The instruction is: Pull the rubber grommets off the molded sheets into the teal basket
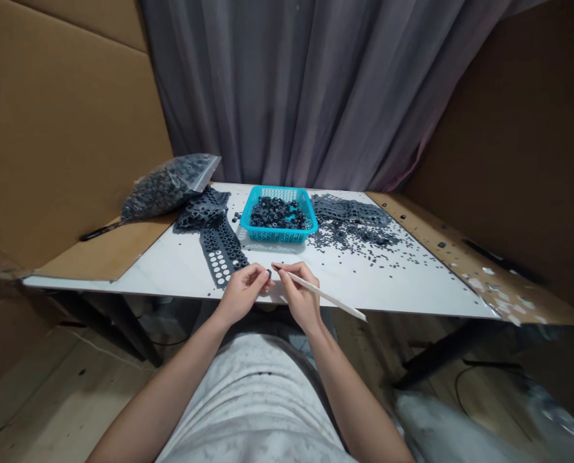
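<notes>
My left hand [244, 288] is closed in a pinch on a small dark rubber ring [268, 274] at the near edge of the white table [171, 267]. My right hand [300, 292] is closed round a thin white stick [332, 299], whose tip points at the ring while its tail sticks out to the right past the table edge. A dark perforated rubber strip [223, 247] lies just beyond my left hand. Behind it stands a blue basket [279, 235] holding several dark rings.
A plastic bag [168, 185] of dark rings rests at the back left on brown cardboard [108, 254], with a black pen [98, 231] beside it. More rubber sheets [349, 209] and scattered rubber bits [364, 241] lie to the right of the basket. Grey curtain behind.
</notes>
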Demonstrator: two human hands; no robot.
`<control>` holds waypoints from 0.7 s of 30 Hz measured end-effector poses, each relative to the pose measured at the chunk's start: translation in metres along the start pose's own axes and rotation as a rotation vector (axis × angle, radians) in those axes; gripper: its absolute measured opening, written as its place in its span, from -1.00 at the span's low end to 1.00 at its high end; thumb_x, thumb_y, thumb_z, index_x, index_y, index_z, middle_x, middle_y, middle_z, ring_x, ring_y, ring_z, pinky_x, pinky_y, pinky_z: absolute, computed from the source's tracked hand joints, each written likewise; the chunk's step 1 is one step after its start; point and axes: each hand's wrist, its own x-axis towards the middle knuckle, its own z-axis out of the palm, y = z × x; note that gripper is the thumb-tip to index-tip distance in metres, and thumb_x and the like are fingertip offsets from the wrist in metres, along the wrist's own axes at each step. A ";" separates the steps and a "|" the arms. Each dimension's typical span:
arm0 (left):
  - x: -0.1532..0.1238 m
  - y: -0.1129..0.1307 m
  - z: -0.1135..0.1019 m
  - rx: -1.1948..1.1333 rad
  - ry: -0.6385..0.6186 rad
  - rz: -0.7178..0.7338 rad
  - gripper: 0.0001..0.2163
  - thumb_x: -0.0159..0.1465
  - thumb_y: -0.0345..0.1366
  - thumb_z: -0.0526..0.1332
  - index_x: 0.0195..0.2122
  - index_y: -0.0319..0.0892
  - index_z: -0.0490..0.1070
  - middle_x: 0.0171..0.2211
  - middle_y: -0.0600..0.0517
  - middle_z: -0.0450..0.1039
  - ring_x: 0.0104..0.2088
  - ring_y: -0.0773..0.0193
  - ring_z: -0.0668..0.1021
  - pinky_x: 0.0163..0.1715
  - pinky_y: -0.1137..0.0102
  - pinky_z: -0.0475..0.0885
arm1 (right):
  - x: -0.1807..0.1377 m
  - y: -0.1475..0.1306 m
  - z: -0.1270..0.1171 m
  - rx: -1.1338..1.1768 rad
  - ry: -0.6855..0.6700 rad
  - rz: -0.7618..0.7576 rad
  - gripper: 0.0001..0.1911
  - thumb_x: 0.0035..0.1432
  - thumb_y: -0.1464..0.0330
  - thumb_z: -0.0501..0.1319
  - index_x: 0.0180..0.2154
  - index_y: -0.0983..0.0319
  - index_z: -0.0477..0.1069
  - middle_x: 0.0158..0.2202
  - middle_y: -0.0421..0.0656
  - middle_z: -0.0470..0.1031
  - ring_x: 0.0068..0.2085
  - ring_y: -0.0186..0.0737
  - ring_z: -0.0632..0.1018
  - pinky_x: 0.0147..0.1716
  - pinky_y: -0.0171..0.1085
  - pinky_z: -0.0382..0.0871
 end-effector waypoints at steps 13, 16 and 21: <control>0.000 0.002 0.000 0.029 0.001 0.019 -0.71 0.21 -0.04 0.17 -0.40 -0.19 0.42 -0.47 0.06 0.48 -0.45 0.30 0.50 -0.37 0.42 0.44 | 0.005 -0.002 -0.005 0.261 -0.148 0.170 -0.83 0.04 0.23 0.30 -0.41 0.18 0.42 -0.21 -0.11 0.62 -0.15 -0.09 0.61 -0.08 -0.07 0.45; 0.000 0.002 0.000 0.040 0.002 0.027 -0.71 0.20 -0.04 0.18 -0.39 -0.20 0.43 -0.47 0.05 0.48 -0.45 0.31 0.50 -0.38 0.42 0.43 | 0.005 -0.003 -0.005 0.255 -0.145 0.166 -0.83 0.03 0.23 0.31 -0.41 0.18 0.43 -0.25 -0.13 0.63 -0.17 -0.09 0.61 -0.10 -0.10 0.46; 0.000 0.001 0.001 0.058 0.027 0.038 -0.71 0.22 -0.06 0.16 -0.43 -0.20 0.41 -0.50 0.05 0.48 -0.45 0.29 0.51 -0.39 0.42 0.43 | 0.004 -0.004 -0.005 0.269 -0.135 0.165 -0.85 0.04 0.25 0.31 -0.41 0.18 0.43 -0.24 -0.13 0.63 -0.18 -0.11 0.61 -0.10 -0.12 0.45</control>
